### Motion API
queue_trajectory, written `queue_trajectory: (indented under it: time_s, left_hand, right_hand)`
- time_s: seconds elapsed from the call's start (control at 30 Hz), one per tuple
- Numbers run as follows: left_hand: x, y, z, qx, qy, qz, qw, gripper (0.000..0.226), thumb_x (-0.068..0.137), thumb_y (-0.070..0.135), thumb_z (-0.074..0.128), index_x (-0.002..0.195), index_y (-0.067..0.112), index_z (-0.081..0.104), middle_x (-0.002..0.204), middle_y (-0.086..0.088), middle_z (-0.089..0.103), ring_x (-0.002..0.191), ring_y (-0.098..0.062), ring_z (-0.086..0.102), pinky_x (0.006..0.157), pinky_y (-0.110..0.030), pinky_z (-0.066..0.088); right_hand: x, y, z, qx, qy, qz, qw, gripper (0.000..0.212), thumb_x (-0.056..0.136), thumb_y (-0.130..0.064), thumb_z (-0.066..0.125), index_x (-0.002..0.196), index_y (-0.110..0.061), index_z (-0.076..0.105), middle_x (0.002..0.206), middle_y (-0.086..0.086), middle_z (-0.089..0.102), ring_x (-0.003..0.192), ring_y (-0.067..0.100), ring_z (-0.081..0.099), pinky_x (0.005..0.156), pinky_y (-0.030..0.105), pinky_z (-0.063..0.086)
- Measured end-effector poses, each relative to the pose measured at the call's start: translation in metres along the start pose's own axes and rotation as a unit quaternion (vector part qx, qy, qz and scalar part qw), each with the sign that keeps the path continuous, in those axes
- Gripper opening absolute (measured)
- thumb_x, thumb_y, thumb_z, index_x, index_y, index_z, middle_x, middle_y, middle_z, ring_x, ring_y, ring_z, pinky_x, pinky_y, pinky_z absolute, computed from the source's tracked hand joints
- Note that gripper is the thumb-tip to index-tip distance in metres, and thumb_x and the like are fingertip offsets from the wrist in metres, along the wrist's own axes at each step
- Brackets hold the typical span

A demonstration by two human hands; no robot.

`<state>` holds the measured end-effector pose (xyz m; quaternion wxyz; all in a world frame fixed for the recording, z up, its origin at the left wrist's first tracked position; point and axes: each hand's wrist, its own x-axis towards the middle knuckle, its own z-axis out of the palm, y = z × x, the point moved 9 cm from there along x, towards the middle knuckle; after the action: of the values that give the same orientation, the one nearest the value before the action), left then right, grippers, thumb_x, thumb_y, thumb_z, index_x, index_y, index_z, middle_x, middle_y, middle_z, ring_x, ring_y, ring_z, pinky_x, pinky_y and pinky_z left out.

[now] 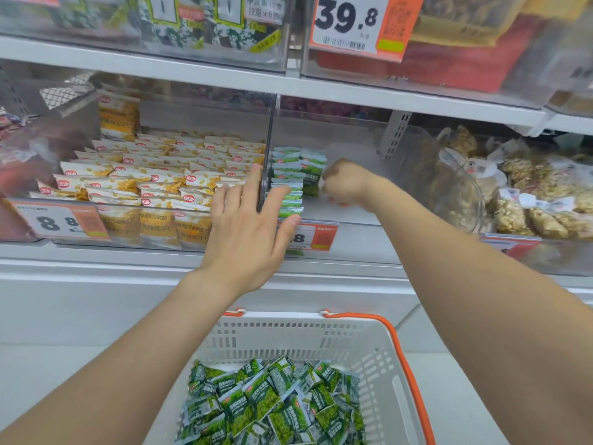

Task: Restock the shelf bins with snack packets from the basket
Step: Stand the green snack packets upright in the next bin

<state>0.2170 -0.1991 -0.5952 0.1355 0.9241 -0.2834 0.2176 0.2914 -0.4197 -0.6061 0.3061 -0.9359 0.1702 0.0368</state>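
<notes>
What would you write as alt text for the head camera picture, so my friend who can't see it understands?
A person's right hand reaches into a clear shelf bin beside stacked green snack packets, while the left hand rests open against the bin's divider. Below, a white basket holds many more green packets.

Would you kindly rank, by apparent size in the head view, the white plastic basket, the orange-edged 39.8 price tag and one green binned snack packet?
1. White plastic basket, though nearest the camera.
2. Orange-edged 39.8 price tag.
3. Green snack packet in the bin.
</notes>
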Motion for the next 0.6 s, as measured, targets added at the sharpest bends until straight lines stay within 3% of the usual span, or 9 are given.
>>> queue_trajectory:
  time_s: [0.03, 0.1, 0.2, 0.27, 0.33, 0.4, 0.47, 0.53, 0.6]
  left_hand:
    - [-0.001, 0.000, -0.003, -0.028, 0.007, -0.004, 1.000, 0.055, 0.107, 0.055, 0.028, 0.149, 0.024, 0.045, 0.167, -0.024, 0.023, 0.135, -0.043, 0.040, 0.120, -0.057, 0.019]
    - [-0.008, 0.002, -0.012, -0.066, 0.044, 0.010, 0.997, 0.051, 0.106, 0.046, 0.041, 0.148, 0.016, 0.045, 0.165, -0.027, 0.020, 0.140, -0.047, 0.033, 0.122, -0.058, 0.018]
    - [-0.034, 0.021, -0.034, -0.032, 0.165, 0.090, 0.982, 0.031, 0.094, 0.018, 0.058, 0.122, 0.006, 0.060, 0.137, -0.026, 0.049, 0.117, -0.048, 0.047, 0.101, -0.053, 0.037]
    - [-0.051, 0.036, -0.024, -0.037, 0.148, 0.154, 0.976, 0.021, 0.085, 0.011, 0.061, 0.105, 0.007, 0.062, 0.113, -0.017, 0.058, 0.098, -0.039, 0.051, 0.081, -0.048, 0.040]
    - [-0.066, 0.047, 0.010, -0.060, 0.020, 0.206, 0.977, 0.013, 0.084, 0.016, 0.058, 0.097, 0.015, 0.058, 0.094, -0.006, 0.059, 0.087, -0.034, 0.052, 0.072, -0.044, 0.041]
    - [-0.087, 0.047, 0.053, -0.090, -0.163, 0.184, 0.965, 0.007, 0.089, 0.024, 0.053, 0.095, 0.025, 0.054, 0.086, 0.002, 0.063, 0.081, -0.028, 0.058, 0.067, -0.040, 0.045]
    - [-0.119, 0.044, 0.094, -0.087, -0.340, 0.151, 0.924, 0.007, 0.097, 0.029, 0.050, 0.097, 0.030, 0.057, 0.091, 0.005, 0.069, 0.081, -0.024, 0.061, 0.067, -0.035, 0.045]
    - [-0.158, 0.040, 0.124, -0.063, -0.487, 0.133, 0.861, 0.018, 0.102, 0.032, 0.049, 0.107, 0.027, 0.065, 0.106, 0.005, 0.070, 0.093, -0.020, 0.064, 0.080, -0.035, 0.049]
    - [-0.189, 0.033, 0.143, -0.035, -0.566, 0.122, 0.814, 0.019, 0.104, 0.035, 0.048, 0.107, 0.027, 0.065, 0.113, 0.004, 0.067, 0.099, -0.019, 0.063, 0.093, -0.040, 0.053]
  right_hand:
    - [-0.010, -0.003, -0.009, -0.011, 0.048, -0.024, 0.999, 0.024, 0.094, -0.002, 0.047, 0.103, 0.004, 0.068, 0.110, 0.022, 0.069, 0.114, 0.042, 0.065, 0.085, 0.042, 0.058]
    - [-0.045, -0.014, -0.027, -0.003, 0.166, -0.081, 0.983, 0.036, 0.090, -0.007, 0.047, 0.115, -0.005, 0.073, 0.115, 0.014, 0.073, 0.109, 0.034, 0.067, 0.091, 0.035, 0.056]
    - [-0.120, -0.027, -0.036, 0.009, 0.321, -0.173, 0.931, 0.020, 0.084, -0.026, 0.052, 0.085, -0.021, 0.071, 0.075, -0.006, 0.071, 0.074, 0.022, 0.066, 0.067, 0.033, 0.053]
    - [-0.161, -0.026, -0.022, -0.010, 0.354, -0.206, 0.913, 0.020, 0.080, -0.035, 0.053, 0.073, -0.020, 0.064, 0.060, -0.004, 0.063, 0.061, 0.024, 0.061, 0.057, 0.033, 0.048]
    - [-0.187, -0.017, 0.005, -0.030, 0.339, -0.234, 0.911, 0.025, 0.079, -0.037, 0.051, 0.070, -0.017, 0.064, 0.057, 0.000, 0.063, 0.057, 0.029, 0.061, 0.054, 0.034, 0.048]
    - [-0.199, 0.001, 0.043, -0.070, 0.274, -0.255, 0.925, 0.028, 0.078, -0.038, 0.048, 0.069, -0.017, 0.063, 0.055, 0.001, 0.062, 0.055, 0.031, 0.060, 0.052, 0.034, 0.048]
    - [-0.204, 0.026, 0.089, -0.143, 0.158, -0.255, 0.943, 0.032, 0.080, -0.043, 0.042, 0.068, -0.019, 0.061, 0.057, 0.001, 0.061, 0.056, 0.029, 0.057, 0.052, 0.032, 0.043]
    - [-0.209, 0.060, 0.137, -0.215, 0.023, -0.233, 0.948, 0.031, 0.083, -0.043, 0.042, 0.071, -0.020, 0.061, 0.062, 0.002, 0.062, 0.059, 0.026, 0.054, 0.053, 0.031, 0.039]
    - [-0.217, 0.097, 0.181, -0.266, -0.092, -0.205, 0.937, 0.027, 0.087, -0.038, 0.046, 0.076, -0.019, 0.062, 0.066, 0.003, 0.061, 0.061, 0.025, 0.056, 0.055, 0.031, 0.045]
